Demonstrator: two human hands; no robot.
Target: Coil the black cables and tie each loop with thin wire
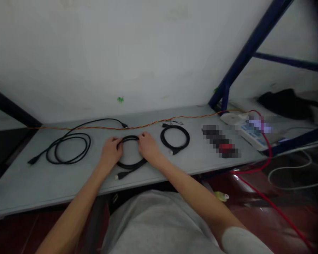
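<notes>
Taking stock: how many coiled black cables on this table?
3: loose coil leftmost, held coil between left hand and right hand, neat coil rightmost; the pixelated patch may hide more.

The place looked like a plain workroom or small workshop, though its exact trade could not be told. A long grey tabletop (23, 187) stood within a dark-blue metal frame (246, 53) against a bare, scuffed white wall (122, 53), above a dark-red tiled floor (19, 231). Coiled black cables (129, 166) lay spread out, a twisted red-and-yellow wire (190, 116) ran behind them, and a red cable (270, 151) hung at the right.
</notes>
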